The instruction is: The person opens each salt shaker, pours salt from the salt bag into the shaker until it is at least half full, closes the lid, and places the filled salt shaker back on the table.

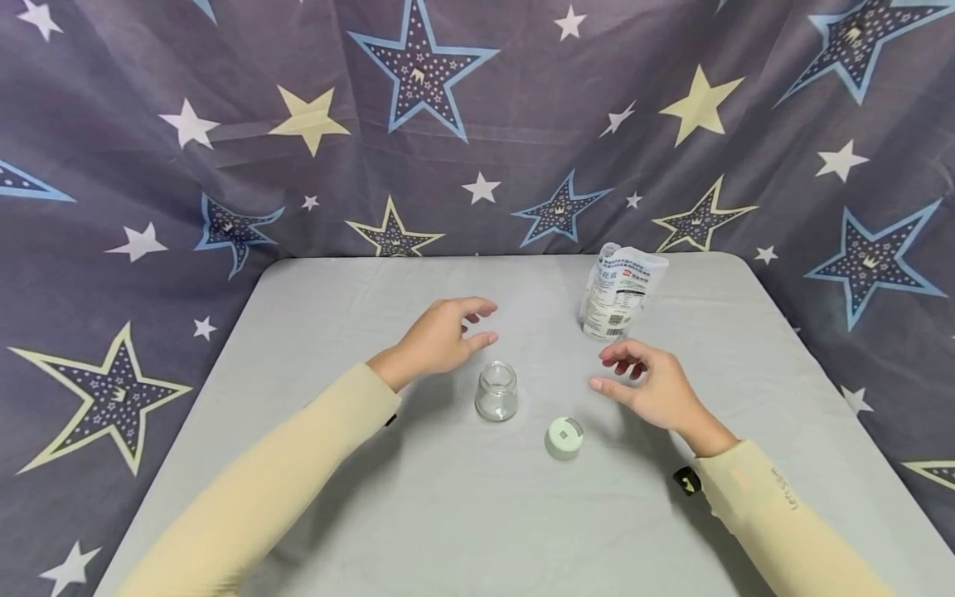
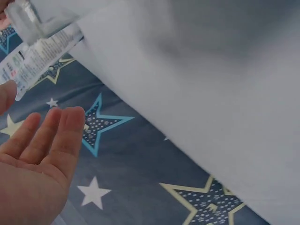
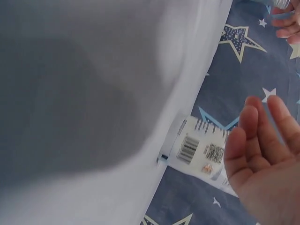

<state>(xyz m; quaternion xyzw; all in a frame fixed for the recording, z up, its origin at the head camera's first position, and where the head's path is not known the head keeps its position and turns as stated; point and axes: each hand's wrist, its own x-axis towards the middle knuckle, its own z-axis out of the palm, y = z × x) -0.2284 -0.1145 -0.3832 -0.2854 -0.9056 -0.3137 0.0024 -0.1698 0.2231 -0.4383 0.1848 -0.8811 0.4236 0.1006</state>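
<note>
An uncapped clear glass jar (image 1: 496, 393) stands upright near the middle of the table. My left hand (image 1: 446, 336) hovers just behind and left of it, fingers loosely bent and apart from the glass. To the jar's right lies a pale green round lid (image 1: 564, 438). My right hand (image 1: 647, 383) is held above the table, right of the lid, thumb and fingers parted around nothing. Behind that hand a white printed pouch (image 1: 621, 292) stands upright; the right wrist view shows its barcode side (image 3: 199, 150). The left wrist view catches the jar (image 2: 30, 21) at its upper corner.
A grey cloth covers the table (image 1: 313, 514). Behind and beside it hangs a dark curtain (image 1: 246, 149) printed with stars, meeting the table's far edge near the pouch.
</note>
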